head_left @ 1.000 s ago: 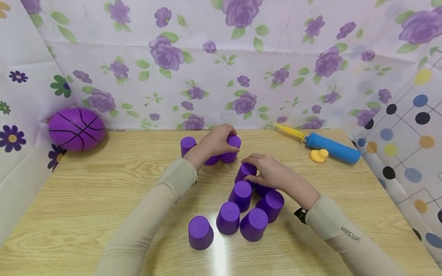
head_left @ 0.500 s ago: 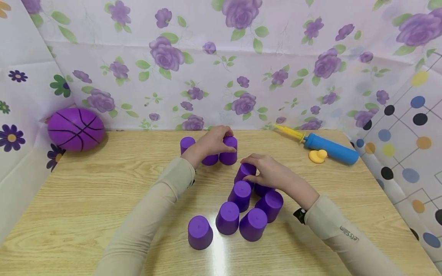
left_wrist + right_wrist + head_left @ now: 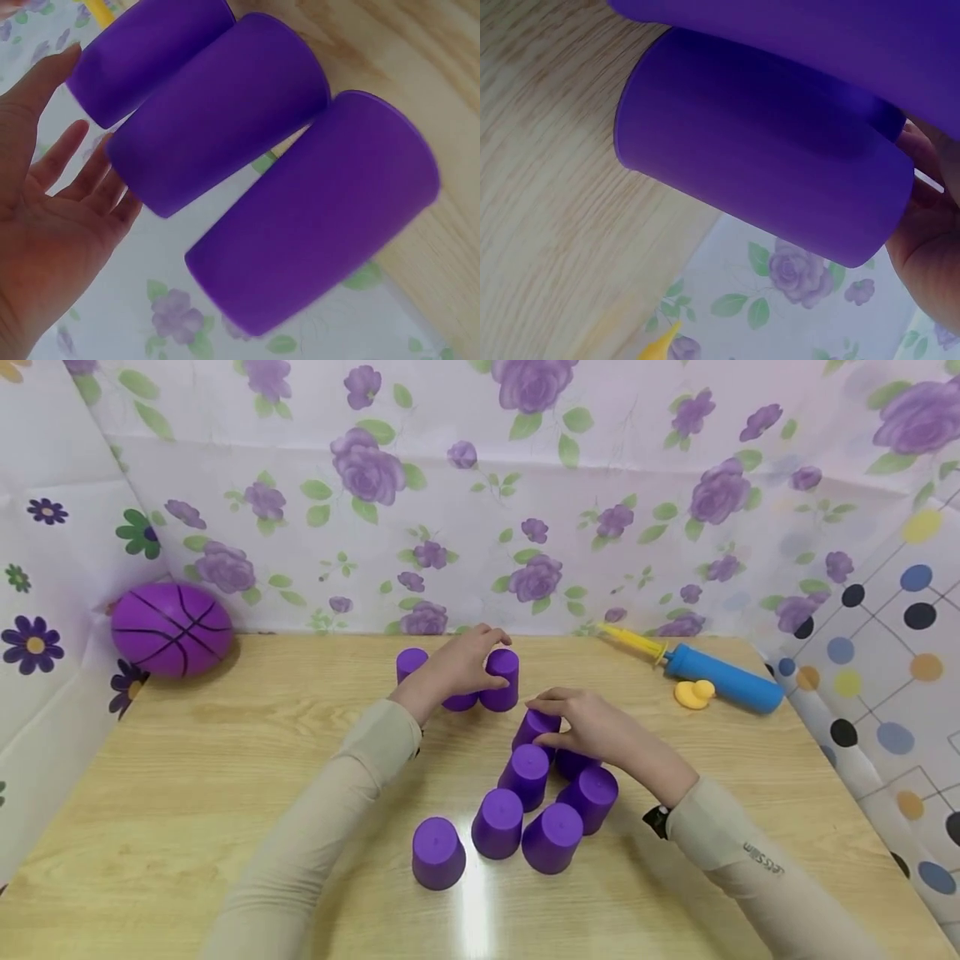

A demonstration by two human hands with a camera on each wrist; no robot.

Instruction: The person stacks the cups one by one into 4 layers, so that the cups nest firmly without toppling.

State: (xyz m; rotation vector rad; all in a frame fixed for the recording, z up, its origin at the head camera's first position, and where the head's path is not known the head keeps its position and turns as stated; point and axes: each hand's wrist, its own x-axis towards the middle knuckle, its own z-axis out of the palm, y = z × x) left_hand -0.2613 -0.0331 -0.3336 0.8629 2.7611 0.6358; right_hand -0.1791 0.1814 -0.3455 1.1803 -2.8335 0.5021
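Observation:
Three upturned purple cups stand in a row at the back, among them the left cup (image 3: 410, 662) and the right cup (image 3: 502, 687). My left hand (image 3: 454, 667) is around the right cup's top, thumb near its edge and fingers spread loosely; the left wrist view shows this hand (image 3: 56, 232) behind the row, beside the middle cup (image 3: 221, 112). Just right of centre my right hand (image 3: 592, 727) holds the top of another purple cup (image 3: 531, 727) between thumb and fingers. In the right wrist view a nearer cup (image 3: 765, 165) partly hides that hand (image 3: 930, 262).
Several more upturned cups cluster in front of my right hand, including a front cup (image 3: 552, 839). A single cup (image 3: 438, 853) stands left of them. A purple ball (image 3: 172, 629) sits back left; a blue pump (image 3: 723, 677) and yellow duck (image 3: 694, 694) lie back right.
My left hand has shifted the right cup of the back row slightly left against its neighbour, and its fingers have since loosened. My right hand stays on its cup. The head view tilted slightly.

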